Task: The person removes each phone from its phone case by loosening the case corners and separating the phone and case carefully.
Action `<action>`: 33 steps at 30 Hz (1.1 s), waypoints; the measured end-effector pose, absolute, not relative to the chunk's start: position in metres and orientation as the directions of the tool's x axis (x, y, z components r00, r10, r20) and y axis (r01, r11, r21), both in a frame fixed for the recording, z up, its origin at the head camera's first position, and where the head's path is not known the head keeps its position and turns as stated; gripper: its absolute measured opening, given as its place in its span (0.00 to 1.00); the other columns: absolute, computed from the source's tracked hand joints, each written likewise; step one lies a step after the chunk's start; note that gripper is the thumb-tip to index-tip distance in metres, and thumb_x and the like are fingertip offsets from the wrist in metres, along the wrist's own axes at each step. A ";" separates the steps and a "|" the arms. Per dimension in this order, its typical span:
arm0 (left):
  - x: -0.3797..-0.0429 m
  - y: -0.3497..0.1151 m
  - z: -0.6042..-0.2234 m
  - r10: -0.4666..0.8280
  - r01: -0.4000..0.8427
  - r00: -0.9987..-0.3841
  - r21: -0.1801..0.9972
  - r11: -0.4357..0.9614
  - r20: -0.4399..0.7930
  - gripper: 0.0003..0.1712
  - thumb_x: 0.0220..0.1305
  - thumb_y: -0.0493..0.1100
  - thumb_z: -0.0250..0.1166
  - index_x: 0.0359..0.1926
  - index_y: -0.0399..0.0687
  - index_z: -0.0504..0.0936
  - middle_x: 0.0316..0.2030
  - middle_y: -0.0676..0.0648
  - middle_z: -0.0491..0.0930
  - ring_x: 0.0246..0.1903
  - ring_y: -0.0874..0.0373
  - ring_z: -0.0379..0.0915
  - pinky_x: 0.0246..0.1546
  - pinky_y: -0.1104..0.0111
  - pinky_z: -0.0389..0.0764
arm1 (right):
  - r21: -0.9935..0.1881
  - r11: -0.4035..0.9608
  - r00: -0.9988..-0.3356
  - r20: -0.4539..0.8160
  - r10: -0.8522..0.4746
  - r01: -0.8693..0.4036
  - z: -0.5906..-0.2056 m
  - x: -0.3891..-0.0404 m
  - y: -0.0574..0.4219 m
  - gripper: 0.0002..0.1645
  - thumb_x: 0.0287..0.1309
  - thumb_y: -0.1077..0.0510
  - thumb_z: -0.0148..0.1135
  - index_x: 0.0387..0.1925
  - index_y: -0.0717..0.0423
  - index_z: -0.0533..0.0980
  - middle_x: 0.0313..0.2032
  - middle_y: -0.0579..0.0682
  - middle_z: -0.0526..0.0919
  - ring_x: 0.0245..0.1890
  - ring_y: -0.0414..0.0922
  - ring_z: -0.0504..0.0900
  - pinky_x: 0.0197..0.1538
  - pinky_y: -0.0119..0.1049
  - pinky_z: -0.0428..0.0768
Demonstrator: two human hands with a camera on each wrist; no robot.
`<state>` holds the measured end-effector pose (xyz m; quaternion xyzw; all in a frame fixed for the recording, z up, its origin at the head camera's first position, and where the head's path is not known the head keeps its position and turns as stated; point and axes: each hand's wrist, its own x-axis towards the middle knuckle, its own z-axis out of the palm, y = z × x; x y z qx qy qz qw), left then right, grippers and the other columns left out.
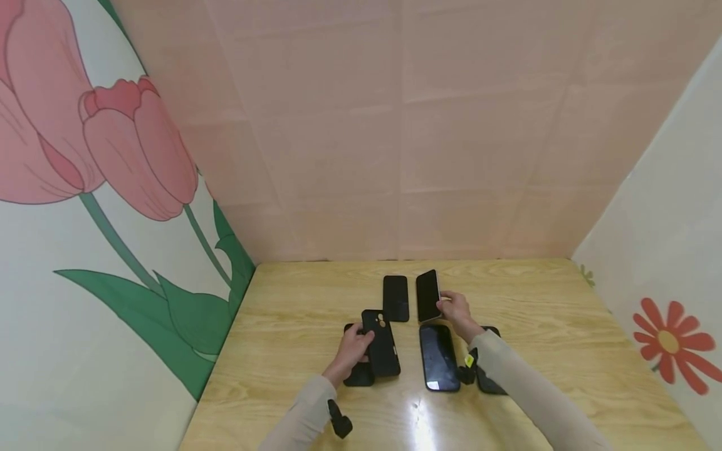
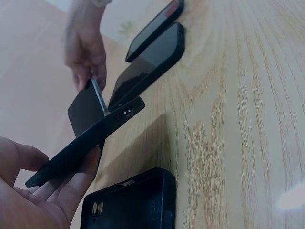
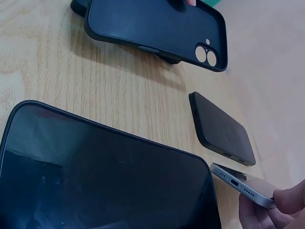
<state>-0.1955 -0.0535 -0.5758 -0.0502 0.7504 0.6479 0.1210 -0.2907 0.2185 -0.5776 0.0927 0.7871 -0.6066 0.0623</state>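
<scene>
One black rectangular phone case with round camera cutouts (image 1: 381, 347) is held, tilted, between the thumb and fingers of the left hand (image 1: 348, 352), above a second black phone case (image 1: 360, 377) laid on the pale wood-grain surface (image 1: 282, 332). By the right hand (image 1: 455, 308), a black-screened phone with a silver edge (image 1: 427, 297) is pinched at its side and tilted, just beyond a glossy dark phone (image 1: 439, 357) laid flat. A thin matte black slab (image 1: 397, 298) is seen left of the pinched phone; another dark device (image 1: 489, 383) is partly covered by the right sleeve (image 1: 524, 388). Lettering cannot be made out.
</scene>
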 end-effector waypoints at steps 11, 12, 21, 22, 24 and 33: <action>-0.195 -0.052 -0.580 0.080 -0.231 -0.966 0.961 0.149 -0.244 0.26 0.74 0.42 0.57 0.65 0.31 0.67 0.48 0.36 0.81 0.42 0.48 0.81 0.35 0.57 0.84 | -0.945 0.236 -0.974 -0.214 0.075 0.226 -0.584 -0.292 0.222 0.25 0.68 0.70 0.49 0.64 0.77 0.63 0.53 0.77 0.75 0.47 0.62 0.81 0.43 0.42 0.82; -0.194 -0.052 -0.580 0.080 -0.230 -0.966 0.961 0.151 -0.244 0.25 0.74 0.42 0.56 0.64 0.31 0.67 0.48 0.36 0.81 0.42 0.49 0.81 0.35 0.57 0.84 | -0.945 0.236 -0.974 -0.212 0.083 0.226 -0.585 -0.291 0.222 0.25 0.69 0.70 0.50 0.64 0.77 0.64 0.52 0.77 0.75 0.46 0.61 0.81 0.43 0.42 0.82; -0.193 -0.050 -0.577 0.074 -0.232 -0.967 0.960 0.156 -0.245 0.24 0.74 0.42 0.57 0.63 0.31 0.68 0.48 0.35 0.81 0.42 0.48 0.82 0.35 0.56 0.85 | -0.934 0.280 -0.974 -0.204 0.098 0.224 -0.586 -0.291 0.222 0.27 0.66 0.72 0.50 0.65 0.78 0.63 0.59 0.76 0.69 0.57 0.63 0.72 0.51 0.42 0.79; -0.194 -0.050 -0.577 0.072 -0.232 -0.967 0.960 0.155 -0.246 0.24 0.74 0.42 0.57 0.63 0.31 0.68 0.48 0.35 0.81 0.42 0.48 0.82 0.35 0.56 0.85 | -0.932 0.286 -0.974 -0.204 0.096 0.223 -0.586 -0.292 0.222 0.28 0.64 0.74 0.50 0.65 0.77 0.62 0.60 0.76 0.68 0.59 0.64 0.71 0.51 0.41 0.78; -0.194 -0.049 -0.576 0.072 -0.233 -0.967 0.960 0.153 -0.246 0.25 0.74 0.42 0.57 0.64 0.31 0.68 0.47 0.35 0.81 0.41 0.48 0.82 0.35 0.56 0.85 | -0.932 0.291 -0.976 -0.200 0.084 0.216 -0.587 -0.292 0.223 0.30 0.62 0.76 0.48 0.66 0.79 0.61 0.61 0.78 0.66 0.61 0.66 0.68 0.52 0.41 0.77; -0.194 -0.050 -0.576 0.079 -0.228 -0.967 0.961 0.158 -0.242 0.23 0.74 0.42 0.57 0.63 0.32 0.69 0.45 0.38 0.83 0.39 0.51 0.82 0.35 0.57 0.85 | -0.938 0.254 -0.972 -0.223 0.074 0.235 -0.590 -0.292 0.226 0.31 0.61 0.77 0.43 0.67 0.79 0.58 0.62 0.78 0.63 0.64 0.67 0.63 0.61 0.49 0.71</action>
